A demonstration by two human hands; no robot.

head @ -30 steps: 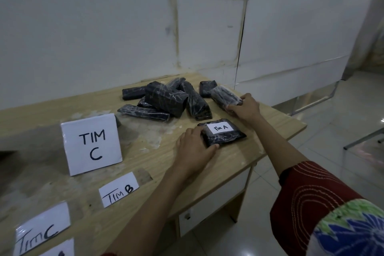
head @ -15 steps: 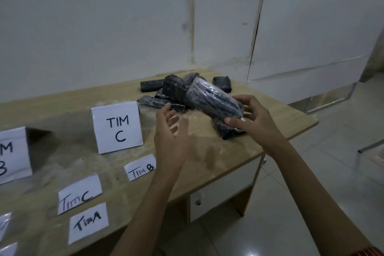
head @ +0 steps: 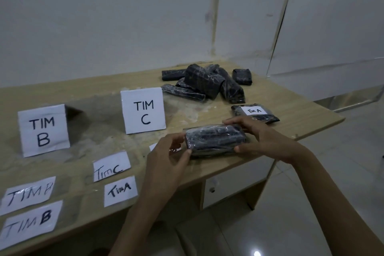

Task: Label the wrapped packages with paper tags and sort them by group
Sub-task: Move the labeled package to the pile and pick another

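Now that the left hand [head: 166, 153] has joined the right hand [head: 265, 138], both grip a bare package [head: 216, 139] mid-frame; it needs a tag next.

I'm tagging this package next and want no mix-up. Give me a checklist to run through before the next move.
1. Grip on the black plastic-wrapped package by left hand and right hand: ok.
2. Its top face free of any tag: ok.
3. Loose white paper "Tim A" tag and "Tim C" tag on the wooden table: ok.
4. A hand free to lift a tag: not ok.
5. Which group this package belongs to: cannot tell.
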